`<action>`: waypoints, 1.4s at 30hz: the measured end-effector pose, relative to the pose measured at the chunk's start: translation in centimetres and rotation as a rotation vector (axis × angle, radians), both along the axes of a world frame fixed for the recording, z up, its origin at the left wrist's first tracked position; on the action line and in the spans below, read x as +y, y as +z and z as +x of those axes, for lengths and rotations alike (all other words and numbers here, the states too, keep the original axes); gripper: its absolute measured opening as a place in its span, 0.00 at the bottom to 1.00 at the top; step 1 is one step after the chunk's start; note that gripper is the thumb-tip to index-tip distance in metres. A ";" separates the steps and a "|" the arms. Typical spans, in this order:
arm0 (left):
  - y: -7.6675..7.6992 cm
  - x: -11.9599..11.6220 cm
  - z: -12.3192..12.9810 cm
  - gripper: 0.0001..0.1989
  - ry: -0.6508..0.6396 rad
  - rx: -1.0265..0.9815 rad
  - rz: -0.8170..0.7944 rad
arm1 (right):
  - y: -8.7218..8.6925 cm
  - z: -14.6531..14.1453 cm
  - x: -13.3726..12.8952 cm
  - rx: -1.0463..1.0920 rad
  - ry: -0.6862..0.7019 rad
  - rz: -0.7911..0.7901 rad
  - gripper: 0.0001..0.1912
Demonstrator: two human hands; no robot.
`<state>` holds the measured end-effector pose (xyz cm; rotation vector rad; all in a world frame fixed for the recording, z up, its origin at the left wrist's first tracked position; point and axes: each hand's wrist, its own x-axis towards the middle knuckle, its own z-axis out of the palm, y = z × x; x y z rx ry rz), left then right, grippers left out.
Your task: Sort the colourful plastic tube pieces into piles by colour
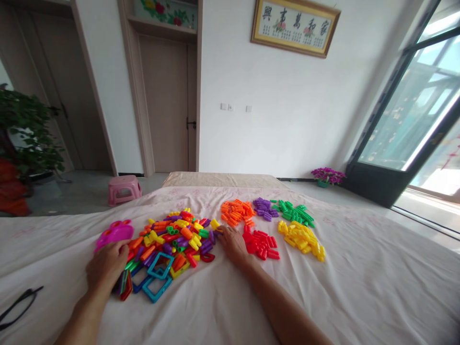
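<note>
The mixed pile of plastic tubes (186, 233) lies on the cloth (359, 268), between the two hands. The left hand (107, 262) is at the left edge of this pile, just beside a pink plastic piece (117, 233). Its fingers are bent, but I cannot tell if they pinch something. The right hand (233, 243) reaches to the right edge of the pile, and its fingertips are near a yellow tube (214, 224). Whether they hold it, I cannot tell.

To the right of this hand, the tubes lie in groups of one colour: the red group (261, 244) just beside the hand, the orange group (235, 212) behind it, then the purple group (265, 208), the green group (296, 213) and the yellow group (302, 237). Blue square frames (157, 276) lie at the near side of the pile.
</note>
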<state>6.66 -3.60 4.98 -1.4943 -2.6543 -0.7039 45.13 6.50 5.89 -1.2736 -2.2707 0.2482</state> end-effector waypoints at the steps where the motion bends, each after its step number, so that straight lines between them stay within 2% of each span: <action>1: 0.1 0.0 0.0 0.23 0.000 -0.003 0.002 | 0.0 0.0 0.2 0.033 -0.019 0.001 0.14; 5: 0.2 0.0 0.1 0.23 -0.002 -0.016 0.006 | -0.4 0.2 0.6 0.142 -0.067 0.030 0.13; 11: 0.2 0.1 -0.1 0.23 0.005 -0.033 0.002 | -1.3 0.5 0.4 0.345 -0.253 0.042 0.08; 14: 0.1 0.2 -0.2 0.23 -0.008 -0.018 -0.009 | -1.4 0.6 -0.1 0.344 -0.209 0.069 0.11; 18: 0.0 0.2 -0.2 0.23 -0.001 0.005 -0.019 | -1.0 0.8 -0.9 0.151 -0.099 0.042 0.13; 23: -0.1 0.2 -0.2 0.24 0.006 0.005 -0.009 | -0.6 0.9 -1.6 0.024 -0.058 0.011 0.17; 27: 0.0 0.1 -0.1 0.24 -0.006 0.006 -0.013 | -0.8 1.1 -1.8 0.077 -0.055 0.027 0.20; 30: 0.2 -0.1 -0.1 0.25 -0.008 0.007 -0.037 | -0.5 1.7 -1.4 0.209 -0.133 0.086 0.20; 33: 0.3 -0.2 -0.1 0.26 -0.018 -0.011 -0.067 | 0.4 3.6 0.1 0.358 -0.256 0.192 0.19; 37: 0.2 0.1 -0.4 0.27 -0.018 -0.029 -0.085 | 1.5 9.0 2.5 0.471 -0.430 0.291 0.18; 42: -0.9 0.7 -1.3 0.27 -0.020 -0.013 -0.111 | 0.6 16.9 4.0 0.418 -0.772 0.314 0.20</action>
